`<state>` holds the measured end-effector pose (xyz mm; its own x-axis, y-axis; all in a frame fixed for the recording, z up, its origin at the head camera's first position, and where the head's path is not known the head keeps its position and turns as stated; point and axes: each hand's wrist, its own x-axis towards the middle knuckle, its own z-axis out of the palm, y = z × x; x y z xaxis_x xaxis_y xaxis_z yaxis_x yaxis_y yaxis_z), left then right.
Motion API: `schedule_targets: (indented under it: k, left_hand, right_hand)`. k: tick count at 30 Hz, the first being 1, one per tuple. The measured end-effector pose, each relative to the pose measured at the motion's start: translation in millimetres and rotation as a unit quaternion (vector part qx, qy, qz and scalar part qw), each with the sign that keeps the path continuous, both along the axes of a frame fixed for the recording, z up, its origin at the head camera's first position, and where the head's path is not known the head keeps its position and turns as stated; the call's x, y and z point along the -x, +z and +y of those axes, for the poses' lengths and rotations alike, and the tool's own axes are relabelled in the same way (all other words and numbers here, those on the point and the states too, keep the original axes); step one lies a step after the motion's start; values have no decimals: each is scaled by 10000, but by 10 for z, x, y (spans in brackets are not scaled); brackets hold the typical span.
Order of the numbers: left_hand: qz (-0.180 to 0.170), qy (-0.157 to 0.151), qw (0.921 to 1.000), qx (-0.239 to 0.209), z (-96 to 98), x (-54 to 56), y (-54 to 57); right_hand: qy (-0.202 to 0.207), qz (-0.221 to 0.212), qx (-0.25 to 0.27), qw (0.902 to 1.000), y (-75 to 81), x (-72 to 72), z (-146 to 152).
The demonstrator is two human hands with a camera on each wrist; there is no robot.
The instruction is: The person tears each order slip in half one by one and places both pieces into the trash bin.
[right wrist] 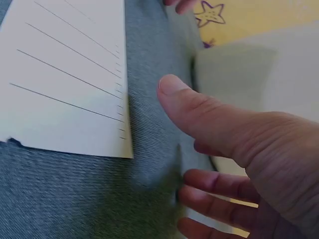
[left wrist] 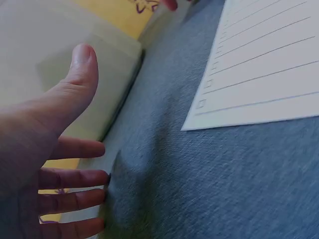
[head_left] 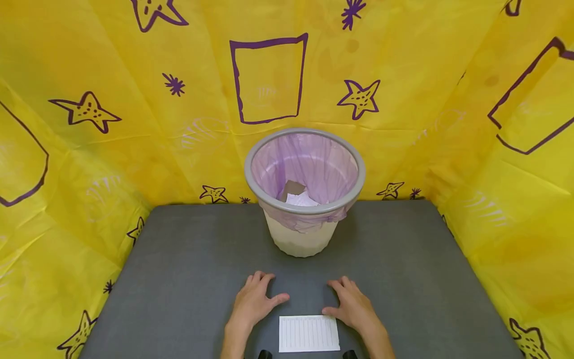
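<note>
A lined sheet of white paper (head_left: 309,334) with a row of small checkboxes lies flat on the grey table, near its front edge. My left hand (head_left: 254,301) is beyond its left side, thumb and fingers spread, holding nothing. On the other side my right hand (head_left: 352,305) has its thumb tip right at the sheet's far right corner in the head view. In the right wrist view that thumb (right wrist: 199,112) stands apart from the paper (right wrist: 65,79), and the palm holds nothing. A small tear shows at one edge of the sheet.
Behind the hands stands a pale waste bin (head_left: 301,239) with a grey rim and a purple bag liner (head_left: 314,154). Inside it lie a crumpled white paper (head_left: 302,199) and a brown piece (head_left: 293,188). Yellow patterned cloth (head_left: 193,109) walls in the grey table (head_left: 193,259).
</note>
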<state>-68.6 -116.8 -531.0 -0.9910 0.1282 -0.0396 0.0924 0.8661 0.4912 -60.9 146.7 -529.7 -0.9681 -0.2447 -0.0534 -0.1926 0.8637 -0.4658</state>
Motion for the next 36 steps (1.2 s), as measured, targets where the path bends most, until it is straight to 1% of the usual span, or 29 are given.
schedule_targets:
  k: [4,9,13,18,22,30,34,36]
  left_hand:
    - [-1,-266,9996,-6,73,-33,-22]
    - [62,-577,9982,178,153,-85,-48]
    - [162,-817,9960,317,224,-112,-73]
    - [91,-829,9958,378,288,-142,-96]
    - [-11,-879,9957,302,302,-172,-91]
    - [-40,-1001,9949,-98,307,-223,-66]
    - [-55,-977,9946,-357,311,-239,-56]
    - [1,-988,9941,-442,313,-241,-57]
  right_hand:
    - [121,-71,-28,9999,-14,3,-36]
    - [318,-152,12,9994,-24,-5,-89]
    - [375,-178,16,9991,-42,-20,-117]
    - [454,7,-108,9989,-54,-35,-143]
    - [551,101,-180,9983,-59,-49,-156]
    - [723,343,-146,9967,-52,-81,-185]
    - [776,409,-87,9961,-51,-105,-205]
    - [782,450,-76,9959,-52,-113,-210]
